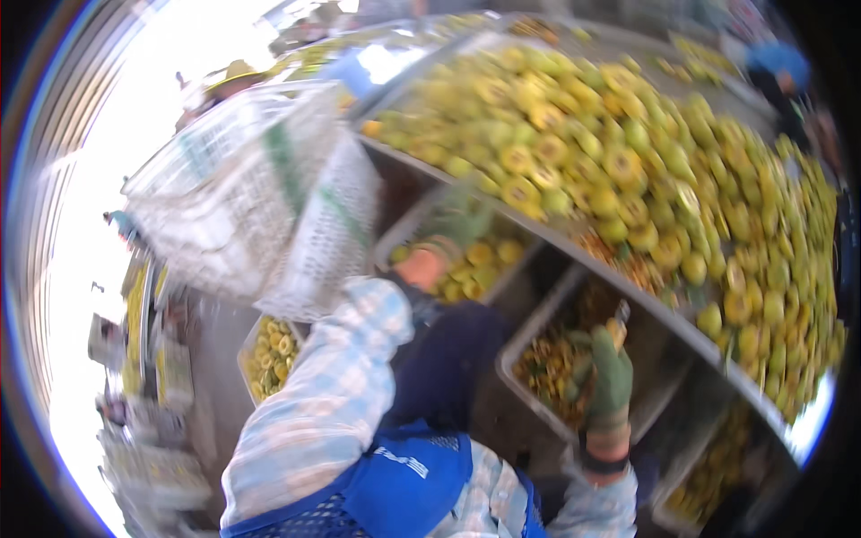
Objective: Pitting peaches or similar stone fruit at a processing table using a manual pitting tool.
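Observation:
My left hand (459,215), in a green glove, reaches over a bin (391,235) of yellow-green fruit pieces (480,269) beside the worktop's edge. Motion smears its fingers, so I cannot see whether they hold anything. My right hand (610,381), gloved in green as well, is closed around a small hand tool (619,325) with a metal tip and an orange-brown handle. It hovers above another bin (513,357) with fruit scraps (549,368) in it. Next to both hands, a large heap of halved yellow-green fruit (619,166) with hollow or dark centres covers the worktop.
Stacked white perforated crates (242,193) stand to the left of my left arm. A crate of cut fruit (272,359) sits on the floor. The metal worktop edge (574,247) runs diagonally across. Another bin (668,511) stands at lower right; other people (778,76) are at the far side.

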Demonstrator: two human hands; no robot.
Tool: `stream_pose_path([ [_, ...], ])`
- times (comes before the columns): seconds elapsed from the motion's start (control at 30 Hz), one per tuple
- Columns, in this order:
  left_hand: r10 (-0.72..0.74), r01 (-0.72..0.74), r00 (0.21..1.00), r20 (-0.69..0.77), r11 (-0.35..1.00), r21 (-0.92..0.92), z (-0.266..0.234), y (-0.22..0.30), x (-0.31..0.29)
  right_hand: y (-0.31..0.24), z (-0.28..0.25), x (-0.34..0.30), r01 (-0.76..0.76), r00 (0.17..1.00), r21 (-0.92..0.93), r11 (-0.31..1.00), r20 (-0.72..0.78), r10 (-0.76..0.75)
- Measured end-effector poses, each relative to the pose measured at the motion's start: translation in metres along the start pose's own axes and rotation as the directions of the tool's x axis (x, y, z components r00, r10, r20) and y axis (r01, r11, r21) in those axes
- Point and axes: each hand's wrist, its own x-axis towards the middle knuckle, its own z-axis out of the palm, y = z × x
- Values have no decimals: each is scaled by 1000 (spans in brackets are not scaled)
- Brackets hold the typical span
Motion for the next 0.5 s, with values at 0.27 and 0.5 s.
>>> stream_pose_path([
  [0.27, -431, 437, 899, 80, 864, -250, 39, 11, 14, 11, -10, 1, 85, 992, -34, 996, -87, -88],
  [0.5, -678, 647, 717, 161, 562, -516, -7, -85, -45, -3, 6, 17, -17, 996, -102, 995, -89, 8],
])
